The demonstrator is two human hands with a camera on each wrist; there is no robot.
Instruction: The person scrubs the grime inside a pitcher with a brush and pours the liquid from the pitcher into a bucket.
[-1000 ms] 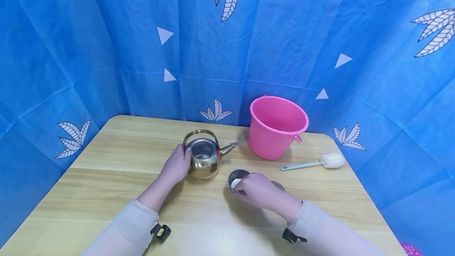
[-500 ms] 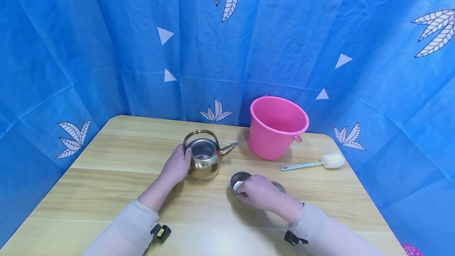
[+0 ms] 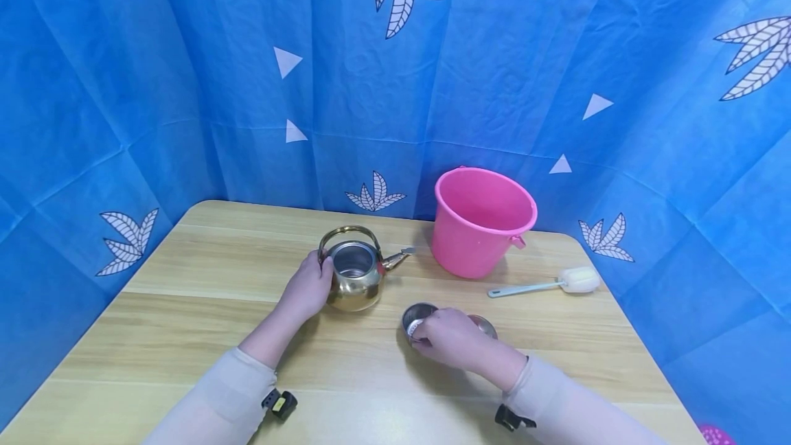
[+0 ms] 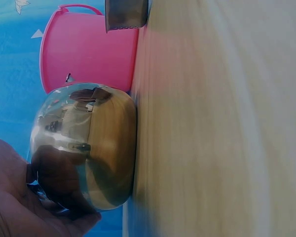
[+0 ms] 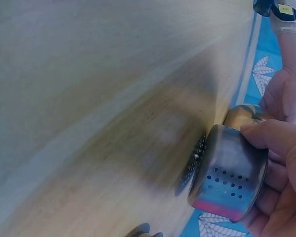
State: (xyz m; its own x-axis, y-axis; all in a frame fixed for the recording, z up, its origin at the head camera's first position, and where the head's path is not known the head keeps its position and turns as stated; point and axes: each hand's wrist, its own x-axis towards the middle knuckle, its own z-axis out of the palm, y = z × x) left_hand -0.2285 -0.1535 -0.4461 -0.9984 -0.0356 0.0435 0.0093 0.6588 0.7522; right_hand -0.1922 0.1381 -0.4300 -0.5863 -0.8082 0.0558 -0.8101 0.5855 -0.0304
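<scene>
Where the tabletop [image 3: 173, 321] ends in the head view, its far edge runs along the blue curtain [image 3: 364, 108], with broad wood at lower left; left of center, the left hand [image 3: 313, 283] grips the golden kettle [image 3: 355, 292] by its handle. Right of center, the right hand [image 3: 451, 340], palm down, pinches the metal strainer [image 3: 417, 313], below the pink bucket [image 3: 463, 246].

The left wrist view shows tabletop across the right half, the left hand's fingers bent at lower left.

At lower right of the right wrist view, thumb and fingers clasp the metal strainer; wood spreads leftward.

Kettle [image 3: 356, 292] left of strainer [image 5: 229, 168], bucket [image 3: 468, 246] behind (brush [image 3: 575, 280] farther right)
</scene>
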